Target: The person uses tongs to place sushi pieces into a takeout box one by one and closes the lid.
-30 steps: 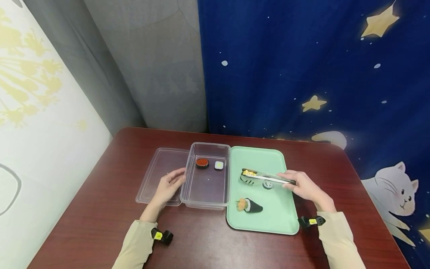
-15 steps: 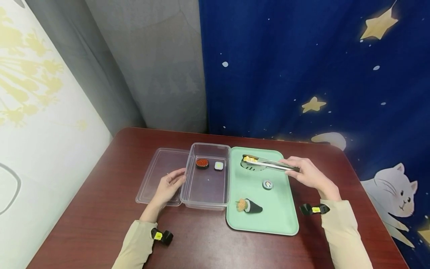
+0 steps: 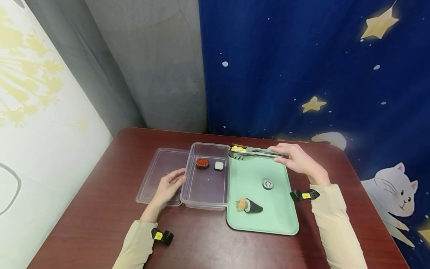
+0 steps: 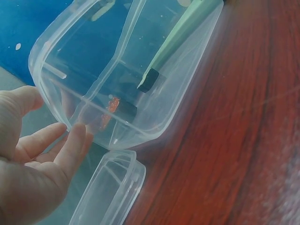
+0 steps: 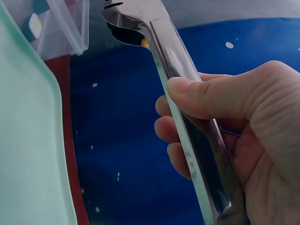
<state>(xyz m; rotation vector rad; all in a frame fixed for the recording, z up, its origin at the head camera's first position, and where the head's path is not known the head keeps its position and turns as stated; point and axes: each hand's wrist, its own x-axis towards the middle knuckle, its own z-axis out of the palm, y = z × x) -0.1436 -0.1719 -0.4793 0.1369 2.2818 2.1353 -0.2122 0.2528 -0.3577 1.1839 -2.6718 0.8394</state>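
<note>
My right hand (image 3: 297, 160) grips metal tongs (image 3: 262, 153). A yellow-topped toy sushi piece (image 3: 238, 148) is between the tong heads, above the tray's back left corner beside the box rim. The right wrist view shows the thumb on one tong arm (image 5: 176, 51) and fingers around the other side; the piece is mostly hidden there. My left hand (image 3: 170, 185) touches the left side of a clear plastic box (image 3: 205, 204) with loosely bent fingers (image 4: 75, 145). Inside the box lie a red roe sushi (image 3: 202, 163) and a small white-topped roll (image 3: 219, 166).
A green tray (image 3: 265, 226) stands right of the box, bearing a cone hand roll (image 3: 252, 206) and a round sushi roll (image 3: 267, 184). The clear lid (image 3: 152, 175) lies left of the box on the brown table (image 3: 201, 243). Curtains hang behind.
My right hand has carried the tongs and the yellow-topped piece up from mid-tray, back and then left toward the box rim. The left hand and the box have stayed still.
</note>
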